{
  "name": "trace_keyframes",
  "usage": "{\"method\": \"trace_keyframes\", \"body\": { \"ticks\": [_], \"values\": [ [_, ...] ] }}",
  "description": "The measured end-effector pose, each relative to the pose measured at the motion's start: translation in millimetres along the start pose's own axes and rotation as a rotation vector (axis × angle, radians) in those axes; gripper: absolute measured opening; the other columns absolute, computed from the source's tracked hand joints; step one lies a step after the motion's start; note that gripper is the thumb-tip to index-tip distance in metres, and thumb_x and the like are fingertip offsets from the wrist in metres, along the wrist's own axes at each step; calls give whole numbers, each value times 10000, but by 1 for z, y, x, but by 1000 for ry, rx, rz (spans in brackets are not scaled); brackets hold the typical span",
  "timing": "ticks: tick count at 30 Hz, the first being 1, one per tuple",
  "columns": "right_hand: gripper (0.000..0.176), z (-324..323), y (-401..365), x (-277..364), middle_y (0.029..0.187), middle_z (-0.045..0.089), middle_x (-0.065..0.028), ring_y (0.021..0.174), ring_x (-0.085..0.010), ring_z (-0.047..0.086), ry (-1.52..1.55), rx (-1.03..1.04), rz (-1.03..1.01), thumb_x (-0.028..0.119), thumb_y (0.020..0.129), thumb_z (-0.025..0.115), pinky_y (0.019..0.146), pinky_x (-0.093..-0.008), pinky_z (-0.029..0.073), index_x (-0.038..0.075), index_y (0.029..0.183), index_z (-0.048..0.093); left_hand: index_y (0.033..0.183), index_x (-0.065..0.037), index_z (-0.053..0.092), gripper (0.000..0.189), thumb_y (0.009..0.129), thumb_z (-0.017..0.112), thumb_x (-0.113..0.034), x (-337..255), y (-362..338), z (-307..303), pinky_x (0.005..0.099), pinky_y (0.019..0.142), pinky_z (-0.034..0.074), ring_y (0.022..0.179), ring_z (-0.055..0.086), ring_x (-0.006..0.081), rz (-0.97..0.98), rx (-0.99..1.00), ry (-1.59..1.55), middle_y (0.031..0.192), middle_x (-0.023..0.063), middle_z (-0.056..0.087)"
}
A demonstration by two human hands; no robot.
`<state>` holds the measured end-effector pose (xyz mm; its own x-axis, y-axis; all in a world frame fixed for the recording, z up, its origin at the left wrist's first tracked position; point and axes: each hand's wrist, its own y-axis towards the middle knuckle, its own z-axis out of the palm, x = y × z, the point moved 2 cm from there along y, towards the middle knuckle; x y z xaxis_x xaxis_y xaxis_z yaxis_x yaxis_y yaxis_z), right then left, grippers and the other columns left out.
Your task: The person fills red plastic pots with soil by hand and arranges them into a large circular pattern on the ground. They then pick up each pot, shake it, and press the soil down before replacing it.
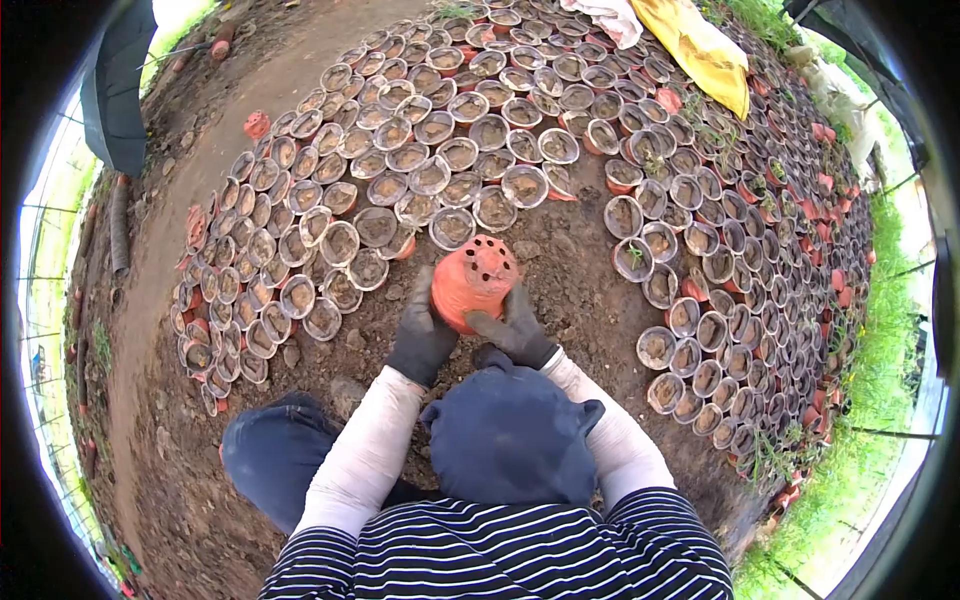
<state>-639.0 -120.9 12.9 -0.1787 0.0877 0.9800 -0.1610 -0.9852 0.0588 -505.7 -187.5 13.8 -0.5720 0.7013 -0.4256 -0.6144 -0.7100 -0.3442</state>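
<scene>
Between my two gloved hands is a reddish-orange plastic plant pot (462, 290), tipped so that its base with several round drain holes faces up and away from me. My left hand (422, 335) wraps the pot's left side in a dark glove. On the right side, my right hand (515, 328) grips it too, with the thumb laid across the near wall. Whether anything is inside the pot cannot be seen. Just beyond it stands a soil-filled pot (452, 228) at the near edge of a dense group.
Rows of soil-filled pots (370, 225) spread ahead and left, with another block of pots (720, 270) at right. Bare soil (565, 270) lies between them. A yellow sack (695, 55) rests on the far pots. One loose red pot (257, 125) sits near the dirt path (215, 110).
</scene>
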Motion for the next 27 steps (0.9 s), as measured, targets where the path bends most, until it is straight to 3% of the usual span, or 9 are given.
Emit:
{"method": "trace_keyframes", "body": {
  "ticks": [1, 8, 11, 12, 13, 17, 20, 22, 27],
  "values": [
    [1041, -2, 1, 0, 1425, 331, -179, 1307, -271, 367, -13, -2, 9, 332, 719, 809, 1075, -397, 323, 2, 1450, 146, 1357, -35, 437, 534, 989, 396, -420, 1, 1, 9, 445, 1050, 392, 1236, 482, 271, -38, 1, -172, 1371, 136, 482],
    [896, -53, 6, 11, 1421, 350, -213, 1306, -348, 372, -641, 213, -188, 425, 732, 752, 1085, -427, 312, 25, 1406, 318, 1272, 8, 492, 349, 1020, 368, -199, 3, -1, -44, 344, 994, 429, 1138, 539, 192, 78, -58, 554, 1251, 125, 557],
    [593, -182, 23, -50, 1243, 551, -201, 1162, -344, 518, -1095, -393, -88, 284, 748, 718, 1000, -431, 386, 27, 1246, 523, 1240, 9, 518, 319, 1023, 356, -159, 1, -16, -38, 329, 976, 435, 1112, 551, 178, 136, -54, 736, 1217, 110, 577],
    [491, -220, 29, -25, 1133, 600, -214, 1077, -367, 553, -866, -532, 284, 275, 751, 699, 941, -428, 420, 23, 1155, 577, 1238, 8, 519, 321, 1025, 353, -164, -2, -20, -33, 329, 976, 435, 1114, 550, 177, 149, -36, 803, 1218, 110, 576],
    [529, -277, 17, -54, 1115, 605, -227, 1045, -391, 567, -1146, -598, 146, 280, 748, 693, 919, -413, 443, 11, 1182, 555, 1246, 11, 513, 336, 1027, 346, -181, -5, -25, -21, 335, 981, 437, 1128, 546, 185, 103, -68, 663, 1236, 115, 567],
    [634, -356, -10, -103, 1165, 591, -274, 994, -398, 606, -1101, -861, 270, 375, 763, 685, 893, -410, 467, 37, 1272, 515, 1261, 20, 499, 370, 1028, 341, -220, -7, -31, -32, 347, 982, 443, 1157, 538, 197, 73, -78, 664, 1278, 125, 544],
    [585, -331, -6, -80, 1199, 580, -265, 1004, -409, 599, -985, -769, 627, 417, 773, 677, 883, -409, 469, 53, 1218, 571, 1253, 13, 505, 368, 1028, 340, -226, -8, -26, -36, 340, 980, 443, 1152, 538, 191, -22, -177, 308, 1265, 123, 550],
    [540, -333, -6, -97, 1192, 591, -248, 1004, -407, 600, -960, -568, 713, 440, 773, 677, 869, -411, 474, 55, 1148, 621, 1246, 10, 509, 349, 1026, 353, -212, -13, -28, -10, 331, 971, 444, 1138, 542, 185, 101, -100, 817, 1241, 116, 560],
    [615, -305, -20, -139, 1146, 621, -170, 991, -378, 599, -1123, -934, 506, 435, 634, 798, 871, -435, 476, 97, 1118, 625, 1332, 4, 440, 428, 921, 537, -67, -9, -25, -20, 316, 1003, 407, 1174, 529, 192, 104, -53, 1040, 1289, 109, 550]
  ]
}}
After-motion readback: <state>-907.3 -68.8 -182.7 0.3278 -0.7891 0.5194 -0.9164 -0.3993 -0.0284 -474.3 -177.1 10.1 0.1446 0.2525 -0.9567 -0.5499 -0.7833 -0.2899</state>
